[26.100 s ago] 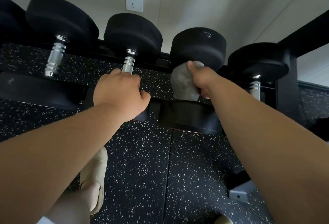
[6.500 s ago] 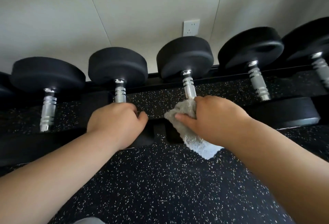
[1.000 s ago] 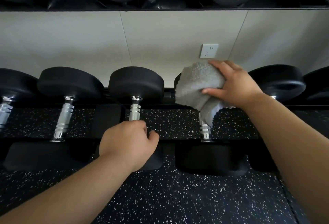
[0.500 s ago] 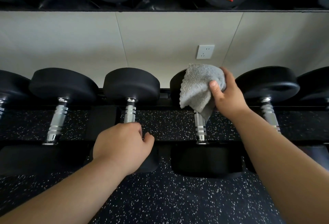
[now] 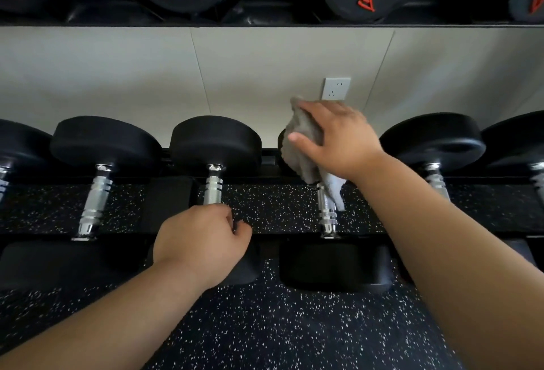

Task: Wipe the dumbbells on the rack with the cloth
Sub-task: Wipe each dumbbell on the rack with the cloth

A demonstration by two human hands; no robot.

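- Left hand [image 5: 203,244], nearest, curls round the chrome handle [image 5: 213,185] of one dumbbell, bracing.
- Right hand [image 5: 335,141], farther, presses the grey cloth [image 5: 306,146] against the neighbouring dumbbell's rear head [image 5: 282,146].
- Head-wiping step; next likely its handle [image 5: 327,213].

Pale panelled wall [image 5: 147,75] with a white socket [image 5: 336,88], above black speckled rubber floor [image 5: 279,325].
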